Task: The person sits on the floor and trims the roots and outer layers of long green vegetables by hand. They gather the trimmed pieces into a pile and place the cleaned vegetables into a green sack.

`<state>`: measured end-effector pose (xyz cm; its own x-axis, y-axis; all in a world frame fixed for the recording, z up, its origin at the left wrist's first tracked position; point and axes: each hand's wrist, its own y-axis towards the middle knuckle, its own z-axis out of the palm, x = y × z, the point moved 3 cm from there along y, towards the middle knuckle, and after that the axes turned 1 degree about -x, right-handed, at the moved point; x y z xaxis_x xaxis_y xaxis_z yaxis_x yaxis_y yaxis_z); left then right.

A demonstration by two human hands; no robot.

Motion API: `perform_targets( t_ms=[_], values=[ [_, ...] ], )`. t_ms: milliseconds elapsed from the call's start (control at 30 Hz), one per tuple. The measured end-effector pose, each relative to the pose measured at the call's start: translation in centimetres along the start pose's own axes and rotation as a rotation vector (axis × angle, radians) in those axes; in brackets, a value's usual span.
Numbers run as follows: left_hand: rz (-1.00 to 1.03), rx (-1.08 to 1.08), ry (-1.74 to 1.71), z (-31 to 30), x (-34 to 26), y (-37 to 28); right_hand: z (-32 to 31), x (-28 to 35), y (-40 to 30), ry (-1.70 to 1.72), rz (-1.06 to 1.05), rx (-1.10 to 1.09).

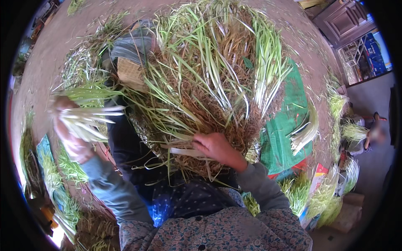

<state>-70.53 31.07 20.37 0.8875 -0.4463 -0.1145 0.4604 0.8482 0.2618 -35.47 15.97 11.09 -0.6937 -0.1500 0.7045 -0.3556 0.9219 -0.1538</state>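
Observation:
In the head view, my left hand (70, 131) is out to the left, blurred, closed around a bundle of pale-stemmed green shoots (91, 120) whose white ends point right. My right hand (216, 149) is over the near edge of a big heap, its thumb and fingers on a single white stalk (187, 152). The heap of long green leafy stalks (204, 59) and dry brown leaves (194, 109) lies before me. A finished-looking sheaf of white-stemmed stalks (303, 133) rests on a green woven sheet (282, 135) to the right.
More bunches of shoots lie at the left (51, 175) and lower right (325, 194). A wooden block (130, 73) is at the heap's left side. Another person (373, 135) sits at the far right with a green bunch. A panelled door (344, 23) is at the upper right.

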Motion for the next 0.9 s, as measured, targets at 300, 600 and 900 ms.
perform_targets(
  t_ms=[300, 600, 900],
  values=[
    [0.181, -0.656, 0.569, -2.3, 14.8, -1.2, -2.6, 3.9, 1.4, 0.166, -0.267, -0.373],
    [0.035, -0.803, 0.568, -5.3, 20.1, -5.0, 1.0, 6.5, 5.6, 0.574, -0.298, -0.527],
    [0.321, -0.446, 0.137, -3.9, 10.8, -4.2, -3.2, 2.1, -1.3, 1.071, 0.085, -0.142]
  ],
)
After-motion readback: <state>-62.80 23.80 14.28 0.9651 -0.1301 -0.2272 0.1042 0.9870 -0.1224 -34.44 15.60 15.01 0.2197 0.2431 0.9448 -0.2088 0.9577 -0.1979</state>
